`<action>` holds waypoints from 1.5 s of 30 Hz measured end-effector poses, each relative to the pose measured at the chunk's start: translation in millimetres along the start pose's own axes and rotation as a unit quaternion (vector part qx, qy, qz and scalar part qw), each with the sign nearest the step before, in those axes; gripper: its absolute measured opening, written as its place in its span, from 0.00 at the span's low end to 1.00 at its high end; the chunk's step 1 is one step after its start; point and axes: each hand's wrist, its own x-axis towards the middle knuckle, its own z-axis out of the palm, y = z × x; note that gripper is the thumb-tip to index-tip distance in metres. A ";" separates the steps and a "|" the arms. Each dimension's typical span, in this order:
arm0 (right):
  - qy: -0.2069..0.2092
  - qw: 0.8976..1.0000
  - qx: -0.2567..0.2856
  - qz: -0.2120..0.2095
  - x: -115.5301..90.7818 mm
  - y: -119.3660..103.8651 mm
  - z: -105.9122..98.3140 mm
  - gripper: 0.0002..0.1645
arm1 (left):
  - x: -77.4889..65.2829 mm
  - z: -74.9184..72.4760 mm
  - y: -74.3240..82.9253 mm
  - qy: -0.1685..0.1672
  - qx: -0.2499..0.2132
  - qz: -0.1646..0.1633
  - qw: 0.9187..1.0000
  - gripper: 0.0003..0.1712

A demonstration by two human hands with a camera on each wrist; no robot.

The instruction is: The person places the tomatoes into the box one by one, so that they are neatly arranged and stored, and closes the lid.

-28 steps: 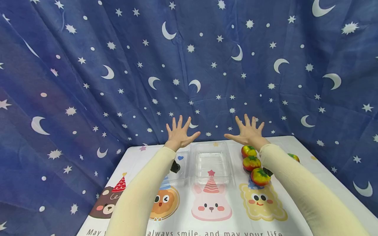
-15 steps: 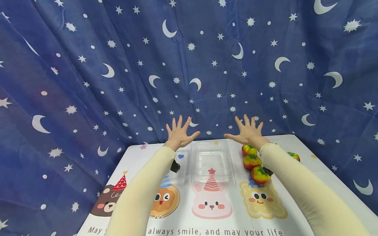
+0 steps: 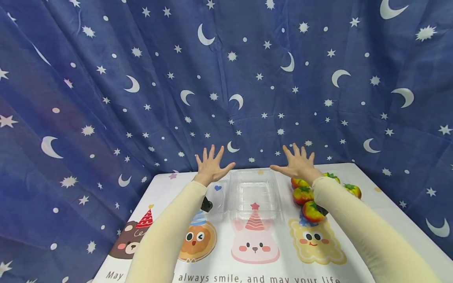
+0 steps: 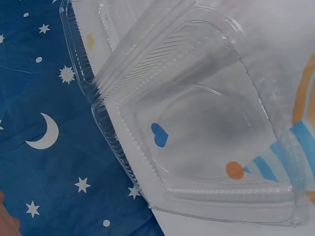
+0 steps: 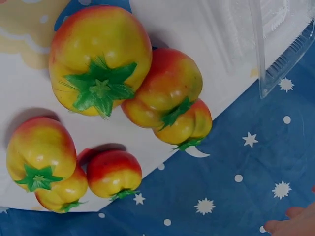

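Observation:
Both hands are held out over the far part of the table with fingers spread, holding nothing. My left hand (image 3: 211, 169) is above and beyond a flat clear plastic half (image 3: 218, 202), which joins a clear plastic clamshell box (image 3: 255, 194) standing unfolded at the middle. Beside my right hand (image 3: 299, 166) lie several red-and-yellow tomato-shaped fruits (image 3: 313, 211) with green leafy tops, some partly hidden by the hand and sleeve. The right wrist view shows the fruits (image 5: 101, 59) in two loose groups; only fingertips of each hand enter the wrist views.
A white tablecloth (image 3: 255, 271) printed with cartoon animals and lettering covers the table. Behind its far edge hangs a dark blue curtain (image 3: 212, 78) with moons and stars. A small black device (image 3: 206, 204) sits at the left wrist.
Both hands have lowered slightly, the left also drifting a little to the left. Another fruit now shows behind the right wrist. The head view has shifted a little. Fruits and box have not moved.

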 end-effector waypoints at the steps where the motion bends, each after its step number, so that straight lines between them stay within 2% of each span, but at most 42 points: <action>1: -0.002 1.000 0.001 0.001 0.0 0.6 1.4 0.65 | -0.9 0.6 -0.8 0.000 0.000 0.000 1.000 0.53; 9: -0.010 1.000 0.000 -0.002 -3.7 5.0 11.2 0.63 | -8.3 5.5 -7.6 0.003 -0.009 0.005 1.000 0.52; 17: -0.015 1.000 0.003 0.002 -7.6 13.4 20.0 0.65 | -14.2 13.9 -20.1 0.005 -0.016 0.011 1.000 0.50; 26: -0.006 1.000 0.000 -0.014 -12.2 21.8 27.0 0.61 | -27.3 31.3 -46.4 0.009 -0.029 0.001 1.000 0.49; 39: -0.006 1.000 -0.011 -0.024 -21.5 32.5 34.3 0.61 | -40.7 39.8 -82.6 0.038 -0.078 -0.026 0.996 0.46; 45: -0.010 1.000 -0.006 -0.029 -27.0 37.7 33.5 0.60 | -53.8 45.7 -102.1 0.055 -0.106 -0.035 0.992 0.44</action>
